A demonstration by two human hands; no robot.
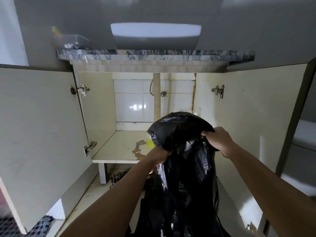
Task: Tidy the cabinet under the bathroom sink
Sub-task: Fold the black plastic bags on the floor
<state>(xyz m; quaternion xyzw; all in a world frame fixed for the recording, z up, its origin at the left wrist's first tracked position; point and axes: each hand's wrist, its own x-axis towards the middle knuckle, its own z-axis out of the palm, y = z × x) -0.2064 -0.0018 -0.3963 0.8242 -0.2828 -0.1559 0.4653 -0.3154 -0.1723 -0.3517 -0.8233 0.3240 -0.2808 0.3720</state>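
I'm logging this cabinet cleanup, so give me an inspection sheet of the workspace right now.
Surface: cabinet floor stained brown near the front edge.
Job's things: black trash bag held up before the open cabinet; yellow item partly hidden behind it.
Clutter: nothing seen inside otherwise.
Hands: left hand and right hand both grip the bag's top.
Cables: corrugated drain hose and a thin metal hose on the tiled back wall.
Surroundings: both doors open; sink basin above.

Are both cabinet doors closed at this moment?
No. The left door and right door both stand swung wide open, showing the cabinet floor inside.
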